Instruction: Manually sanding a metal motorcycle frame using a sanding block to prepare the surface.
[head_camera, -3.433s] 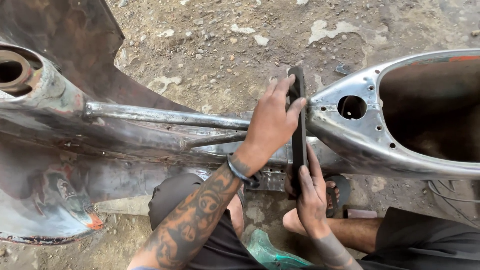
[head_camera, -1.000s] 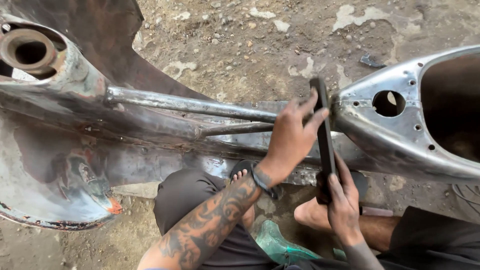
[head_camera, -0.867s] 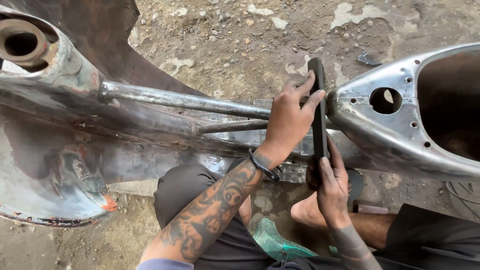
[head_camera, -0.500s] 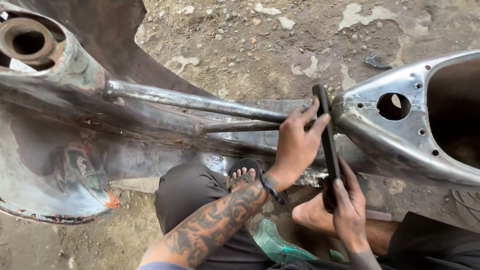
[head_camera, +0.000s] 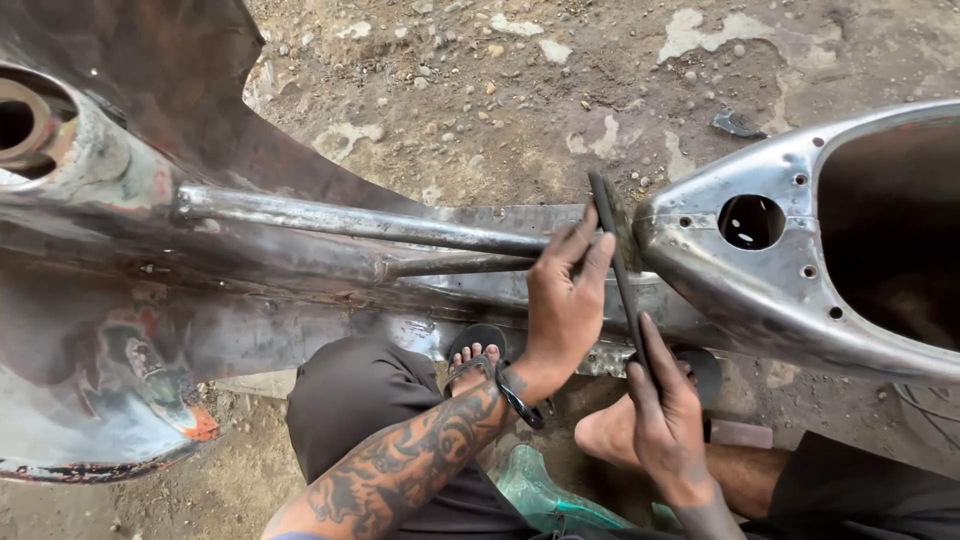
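Broadly, a bare steel scooter frame is lying across gravelly ground, filling the view from the steering-head opening at far left to the hollow, polished rear shell at right. Two welded steel tubes are running along the frame's spine toward that shell. Where the tubes are meeting the shell's nose, a long, flat, dark file is lying crosswise over the frame, roughly upright in the picture.

The left hand is pressing on the file's upper half, fingers spread flat against it and thumb near its tip. The right hand is closing around the file's lower end, just below the frame's near edge, index finger extended along the blade.

Judging by look, the file is stiff, narrow and moderately heavy, with rough faces that are giving grip; holding it at both ends seems steadiest. The frame appears heavy and rigid, unlikely to shift under pressure.
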